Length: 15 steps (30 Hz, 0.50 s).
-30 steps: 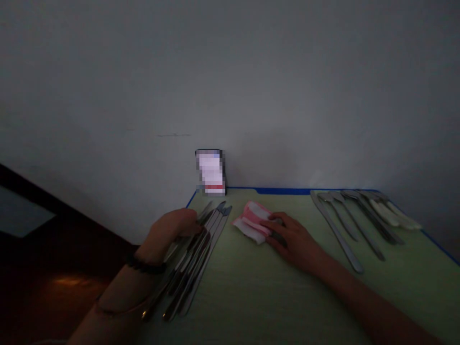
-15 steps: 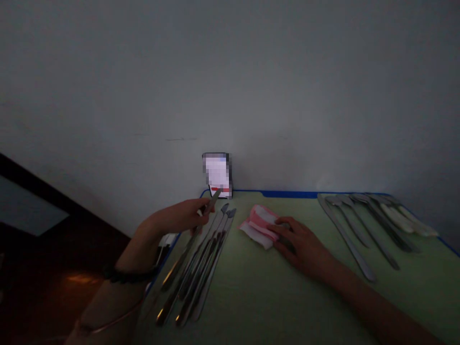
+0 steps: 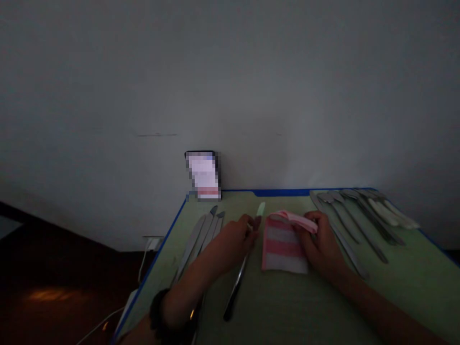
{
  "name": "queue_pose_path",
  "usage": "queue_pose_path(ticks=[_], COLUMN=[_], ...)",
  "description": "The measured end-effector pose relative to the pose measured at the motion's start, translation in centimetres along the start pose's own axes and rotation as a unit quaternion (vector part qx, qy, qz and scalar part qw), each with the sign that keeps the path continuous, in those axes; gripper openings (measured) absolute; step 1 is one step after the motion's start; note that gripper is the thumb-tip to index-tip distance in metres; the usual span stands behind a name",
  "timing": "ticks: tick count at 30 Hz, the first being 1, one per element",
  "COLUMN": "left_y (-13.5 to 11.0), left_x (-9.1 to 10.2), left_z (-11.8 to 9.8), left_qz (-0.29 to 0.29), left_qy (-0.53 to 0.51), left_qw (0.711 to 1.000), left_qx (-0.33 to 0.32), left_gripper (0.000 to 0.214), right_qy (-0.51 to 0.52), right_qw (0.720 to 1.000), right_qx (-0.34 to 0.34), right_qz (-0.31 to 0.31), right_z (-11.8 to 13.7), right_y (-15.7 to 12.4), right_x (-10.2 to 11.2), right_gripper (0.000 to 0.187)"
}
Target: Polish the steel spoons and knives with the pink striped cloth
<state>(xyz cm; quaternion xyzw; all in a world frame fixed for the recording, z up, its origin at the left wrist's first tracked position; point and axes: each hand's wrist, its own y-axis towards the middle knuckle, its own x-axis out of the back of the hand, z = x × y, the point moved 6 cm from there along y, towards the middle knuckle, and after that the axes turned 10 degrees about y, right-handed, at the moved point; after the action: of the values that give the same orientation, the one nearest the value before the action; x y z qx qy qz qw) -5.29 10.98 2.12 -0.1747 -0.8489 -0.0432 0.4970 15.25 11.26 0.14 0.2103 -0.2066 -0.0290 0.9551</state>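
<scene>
- Left hand (image 3: 246, 235): fingers pinched around the upper part of a long silver metal knife (image 3: 236, 287), whose blade tip points to the worktop's (image 3: 305, 306) far edge and handle to the near one. Keeping fingers off the cutting edge seems wise.
- Right hand (image 3: 319, 242): fingers closed on a folded corner of a pink-and-white striped cloth (image 3: 283, 247) beside the knife, mid-worktop. A flat, loose hold should prevent bunching.
- The left forearm crosses a row of silver metal knives (image 3: 191, 242) along the left edge; a black beaded bracelet (image 3: 163, 311) could catch their handles.
- A dark-framed phone (image 3: 205, 177) leans at the far-left corner.
- Silver metal cutlery (image 3: 370, 218) fans near the far-right corner, beside the right hand's reach.
</scene>
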Motion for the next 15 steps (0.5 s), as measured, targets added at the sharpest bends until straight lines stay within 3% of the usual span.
queue_pose_path(ticks=[4,7,11,15], left_y=[0.4,-0.2,-2.2,-3.7], left_x=[-0.6,0.2,-0.1,-1.8], left_z=[0.4,0.0,-0.8,-0.9], left_qz=[-0.007,-0.018,0.066,0.09], left_qy=[0.033,0.098,0.189,0.137], left_qw=[0.999,0.994,0.977,0.979], left_qx=[0.015,0.035,0.076,0.117], left_gripper=[0.027,0.025,0.024,0.015], right_qy=[0.012,0.026,0.04,0.052], right_qw=[1.0,0.999,0.999,0.997], right_qx=[-0.014,-0.016,-0.02,-0.054], right_qz=[0.009,0.014,0.023,0.028], right_z=[-0.1,-0.2,-0.2,-0.3], right_y=[0.2,0.3,0.6,1.0], right_x=[-0.2,-0.3,-0.4,-0.5], right_gripper=[0.021,0.026,0.027,0.024])
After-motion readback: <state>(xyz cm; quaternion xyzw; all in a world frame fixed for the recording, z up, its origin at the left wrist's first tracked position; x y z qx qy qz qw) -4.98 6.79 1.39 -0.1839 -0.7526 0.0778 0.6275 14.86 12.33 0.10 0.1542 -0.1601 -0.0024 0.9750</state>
